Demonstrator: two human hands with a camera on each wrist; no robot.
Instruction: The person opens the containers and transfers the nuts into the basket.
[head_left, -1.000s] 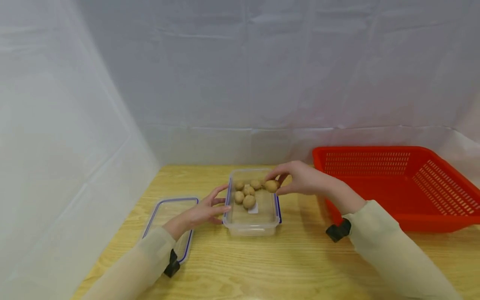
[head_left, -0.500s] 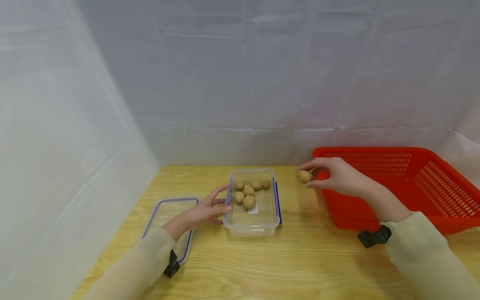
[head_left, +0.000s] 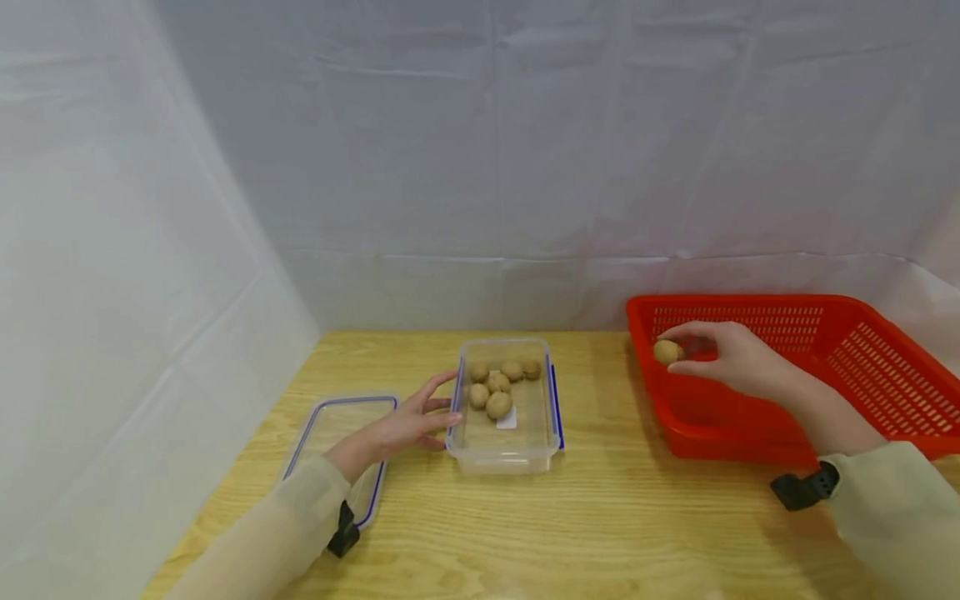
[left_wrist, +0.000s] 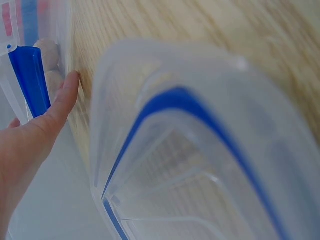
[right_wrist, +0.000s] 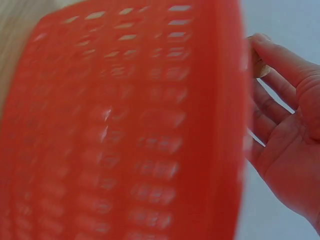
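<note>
In the head view a clear container (head_left: 525, 429) with blue clips holds several round brown items (head_left: 499, 406), like walnuts or small potatoes. The left hand (head_left: 401, 427) rests against its left side with fingers spread; the left wrist view shows that hand (left_wrist: 37, 135) beside a blue clip (left_wrist: 31, 80). Above the left part of a red basket (head_left: 750, 446), the right hand (head_left: 738, 358) pinches one round brown item (head_left: 666, 352) between thumb and fingers. The right wrist view shows this hand (right_wrist: 295, 120) beyond the basket's side (right_wrist: 125, 125), the item (right_wrist: 259, 65) partly hidden.
A clear lid (head_left: 352, 408) with a blue seal lies on the wooden table (head_left: 525, 533), left of the container and partly under the left forearm. White sheeting (head_left: 480, 167) stands behind the table and along its left side. A white label lies in the container.
The right hand has moved right, from over the container to over the red basket, with the round item in its fingers. The left hand and the container have stayed in place.
</note>
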